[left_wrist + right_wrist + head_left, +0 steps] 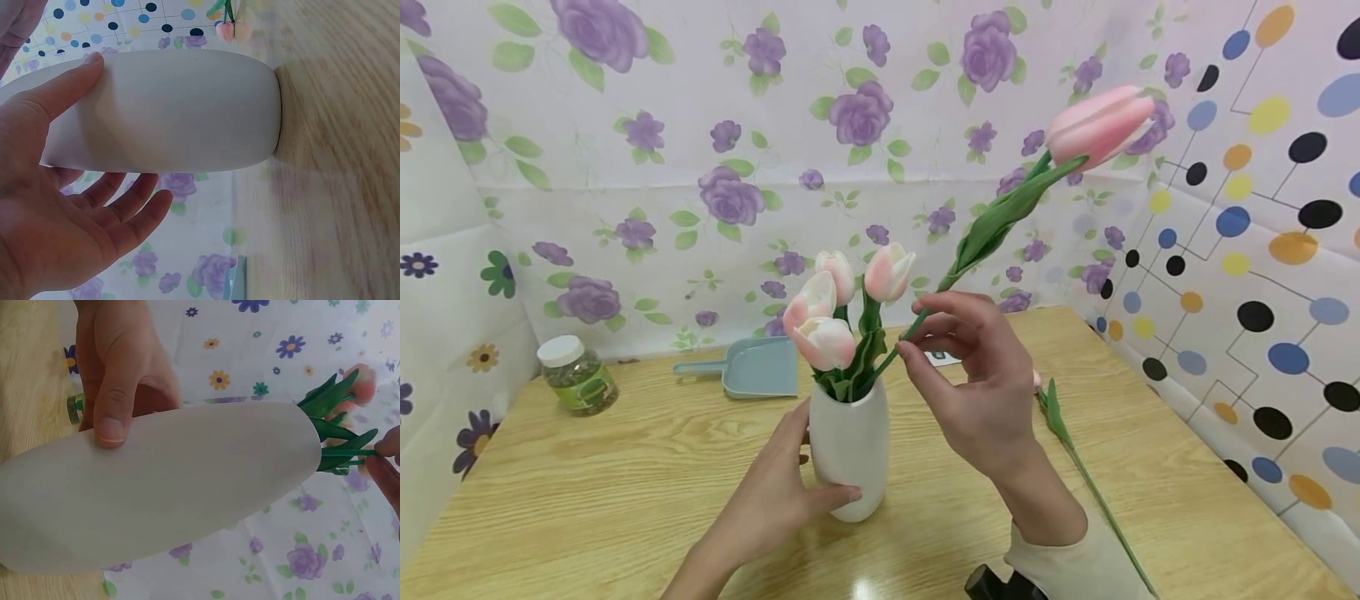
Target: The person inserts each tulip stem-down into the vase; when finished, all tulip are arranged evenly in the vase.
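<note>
A white vase [850, 450] stands upright on the wooden table, with several pale pink tulips [825, 342] in its mouth. My left hand [778, 492] holds the vase from the left side, thumb across its front and fingers round the back. Above and right of the vase, my right hand [981, 375] pinches the green stem of another pink tulip [1097, 129] between thumb and fingertips. That tulip leans up to the right, and its stem's lower end enters the vase mouth, hidden inside. In the right wrist view the pinching fingertips [382, 465] are close to the vase's rim.
One more tulip [1078, 454] lies on the table [625, 500] right of my right forearm. A light blue dustpan [762, 368] is behind the vase, and a white-lidded jar [577, 377] stands at the back left. A small white card [942, 358] lies behind my right hand. Patterned cloths surround the table.
</note>
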A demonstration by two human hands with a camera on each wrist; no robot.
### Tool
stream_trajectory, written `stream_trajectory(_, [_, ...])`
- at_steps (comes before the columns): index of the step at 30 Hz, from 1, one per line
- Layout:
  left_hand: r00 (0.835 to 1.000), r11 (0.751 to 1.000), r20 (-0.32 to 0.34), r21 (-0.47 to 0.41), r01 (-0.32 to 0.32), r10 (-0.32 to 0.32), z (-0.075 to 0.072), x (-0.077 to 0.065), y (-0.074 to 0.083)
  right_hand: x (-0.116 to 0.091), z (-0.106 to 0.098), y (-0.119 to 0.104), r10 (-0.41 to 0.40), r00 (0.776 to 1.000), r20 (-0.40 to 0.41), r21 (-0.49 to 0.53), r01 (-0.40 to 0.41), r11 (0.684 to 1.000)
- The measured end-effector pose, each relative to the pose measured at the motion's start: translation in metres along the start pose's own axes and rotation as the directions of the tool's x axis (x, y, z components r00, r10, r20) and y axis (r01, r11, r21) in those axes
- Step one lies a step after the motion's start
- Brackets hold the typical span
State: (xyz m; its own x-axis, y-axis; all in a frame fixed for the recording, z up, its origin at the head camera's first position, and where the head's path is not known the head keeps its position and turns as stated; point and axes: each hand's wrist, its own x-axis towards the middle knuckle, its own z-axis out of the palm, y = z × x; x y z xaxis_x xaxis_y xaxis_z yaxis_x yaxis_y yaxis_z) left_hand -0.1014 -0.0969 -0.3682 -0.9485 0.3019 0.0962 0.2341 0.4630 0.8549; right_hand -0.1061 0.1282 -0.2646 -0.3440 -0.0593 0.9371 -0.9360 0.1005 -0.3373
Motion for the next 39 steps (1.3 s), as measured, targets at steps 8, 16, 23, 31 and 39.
stream_trajectory(8, [1.000, 1.000, 0.001, -0.001, 0.001, -0.001, 0.000, 0.001, 0.000, -0.007, 0.001, 0.004, -0.025, 0.998, 0.063, -0.031, 0.027, 0.999])
stream_trajectory(16, [1.000, 1.000, 0.002, -0.005, 0.007, -0.007, 0.000, 0.000, 0.000, -0.012, 0.005, 0.007, -0.017, 0.996, 0.083, -0.060, 0.022, 0.998])
stream_trajectory(23, [1.000, 1.000, 0.001, 0.001, 0.011, -0.011, 0.000, 0.001, 0.000, -0.017, 0.007, 0.008, -0.002, 0.995, 0.100, -0.085, 0.011, 0.996])
stream_trajectory(31, [1.000, 1.000, 0.003, 0.008, 0.002, -0.002, -0.001, 0.001, -0.001, -0.021, 0.007, 0.012, -0.019, 0.992, 0.123, -0.122, 0.034, 0.992])
stream_trajectory(39, [1.000, 1.000, 0.001, 0.009, -0.008, 0.008, 0.000, 0.001, -0.001, -0.026, 0.001, 0.016, 0.014, 0.978, 0.209, -0.128, 0.013, 0.992])
